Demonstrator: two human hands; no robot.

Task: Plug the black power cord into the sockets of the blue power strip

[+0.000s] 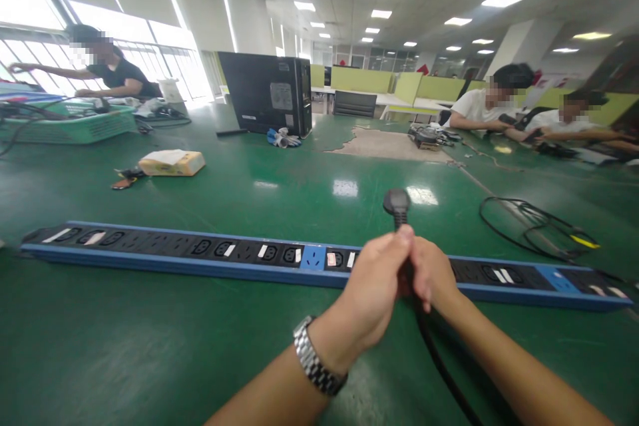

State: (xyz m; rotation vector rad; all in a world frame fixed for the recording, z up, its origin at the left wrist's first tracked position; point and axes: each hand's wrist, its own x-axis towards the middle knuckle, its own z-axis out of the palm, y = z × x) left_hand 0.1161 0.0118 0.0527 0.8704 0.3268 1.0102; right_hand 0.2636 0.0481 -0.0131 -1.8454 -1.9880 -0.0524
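My left hand (377, 276), with a metal watch (318, 356) on its wrist, is closed round a black power cord (436, 349) just below its plug (397, 200). The plug points up and away from me. Pressed against the left hand from the right is my right hand (433, 273), its slightly blurred fingers curled round the same cord. Below the plug the cord hangs out of both hands toward the bottom edge. Beneath and behind the hands, a long blue and black power strip (172, 249) lies across the table; the hands hide part of its sockets.
On the green table (150, 339) stand a black computer case (264, 90), a tissue pack (172, 163), gloves (283, 138) and a green basket (94, 125). A coiled black cable (529, 223) lies at right. One person sits at far left, two at far right.
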